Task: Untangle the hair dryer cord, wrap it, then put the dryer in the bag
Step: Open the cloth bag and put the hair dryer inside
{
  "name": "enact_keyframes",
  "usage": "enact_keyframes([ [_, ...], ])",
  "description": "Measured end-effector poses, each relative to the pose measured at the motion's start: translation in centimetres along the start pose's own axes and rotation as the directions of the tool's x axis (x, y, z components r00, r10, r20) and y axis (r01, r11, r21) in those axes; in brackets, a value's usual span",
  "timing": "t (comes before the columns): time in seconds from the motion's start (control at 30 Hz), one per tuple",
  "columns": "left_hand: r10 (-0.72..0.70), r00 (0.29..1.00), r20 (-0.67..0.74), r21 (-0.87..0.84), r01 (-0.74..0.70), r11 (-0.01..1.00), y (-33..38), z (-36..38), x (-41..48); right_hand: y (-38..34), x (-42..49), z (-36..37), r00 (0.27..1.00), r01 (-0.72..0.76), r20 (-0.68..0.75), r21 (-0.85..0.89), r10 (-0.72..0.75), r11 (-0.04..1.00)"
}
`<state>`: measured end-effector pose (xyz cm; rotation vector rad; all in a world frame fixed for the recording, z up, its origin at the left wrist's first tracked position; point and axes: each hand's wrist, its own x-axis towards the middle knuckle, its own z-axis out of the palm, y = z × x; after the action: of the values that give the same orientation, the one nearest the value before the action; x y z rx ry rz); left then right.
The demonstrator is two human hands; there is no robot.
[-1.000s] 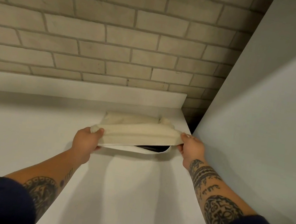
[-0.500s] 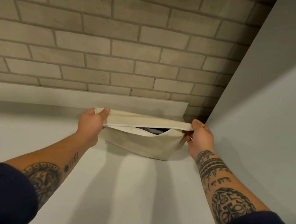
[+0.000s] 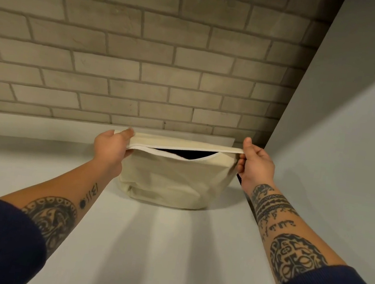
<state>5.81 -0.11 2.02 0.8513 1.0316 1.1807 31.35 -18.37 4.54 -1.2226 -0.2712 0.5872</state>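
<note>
Left hand and right hand pinch bag rim ends, stretched between them

The cream cloth bag is standing upright near the back of the table, its rounded bottom sitting on the surface. The left hand and the right hand are pinching opposite ends of its top edge, stretching it taut. The mouth is gaping narrowly, showing something dark inside, probably the hair dryer.
</note>
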Motion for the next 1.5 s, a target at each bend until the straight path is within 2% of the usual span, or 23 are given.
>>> enact_keyframes([
  [0.07,-0.054,0.998,-0.040,0.036,0.056,0.998,-0.5,-0.9,0.4,0.4,-0.2,0.0,0.999,-0.012,0.036,-0.029,0.013,1.000],
  [0.2,-0.104,0.993,-0.062,0.069,0.108,0.992,-1.6,-2.3,0.3,0.6,-0.2,0.1,0.987,0.015,0.159,0.029,-0.019,0.999],
  [0.33,-0.015,0.999,-0.047,-0.132,0.009,0.991,-0.6,-2.6,0.1,0.5,0.0,0.0,0.972,0.023,0.233,0.055,-0.035,0.998],
  [0.43,0.046,0.999,-0.010,-0.107,-0.047,0.993,0.3,-2.3,0.4,0.5,0.3,-0.3,0.970,0.007,0.240,0.105,-0.032,0.994],
  [0.6,-0.039,0.999,-0.007,-0.101,0.038,0.994,0.2,-2.0,1.8,0.8,0.9,-0.6,0.960,0.045,0.278,-0.066,-0.025,0.997],
  [0.83,-0.059,0.998,-0.032,-0.082,0.056,0.995,0.4,-1.4,4.6,1.1,1.9,0.9,0.947,0.185,0.303,-0.231,-0.110,0.955],
  [0.93,-0.065,0.997,-0.034,0.054,0.067,0.996,0.1,-1.3,5.7,1.1,2.1,1.4,0.940,0.297,0.279,-0.394,-0.195,0.870],
  [1.03,-0.063,0.991,-0.118,0.293,0.096,0.951,0.2,-0.8,5.9,1.1,2.7,1.5,0.914,0.405,0.231,-0.584,-0.335,0.703],
  [1.13,0.166,0.962,-0.216,0.636,0.009,0.771,1.1,0.5,4.3,1.4,2.8,1.6,0.890,0.437,0.205,-0.638,-0.407,0.634],
  [1.2,0.299,0.944,-0.136,0.701,-0.122,0.703,1.8,2.1,3.1,1.6,2.6,1.7,0.905,0.416,0.212,-0.616,-0.368,0.669],
  [1.27,0.386,0.921,0.061,0.728,-0.305,0.614,2.0,4.4,1.5,1.6,2.2,1.9,0.920,0.391,0.234,-0.571,-0.314,0.722],
  [1.37,0.455,0.794,0.403,0.708,-0.586,0.395,1.7,8.1,-1.9,1.6,1.7,2.4,0.910,0.415,0.251,-0.580,-0.331,0.701],
  [1.43,0.351,0.752,0.558,0.649,-0.659,0.379,1.1,10.6,-3.6,1.7,1.3,2.7,0.898,0.441,0.272,-0.562,-0.347,0.700],
  [1.5,0.175,0.743,0.645,0.612,-0.641,0.465,0.2,12.5,-4.9,1.8,1.2,2.8,0.893,0.450,0.279,-0.539,-0.353,0.712],
])
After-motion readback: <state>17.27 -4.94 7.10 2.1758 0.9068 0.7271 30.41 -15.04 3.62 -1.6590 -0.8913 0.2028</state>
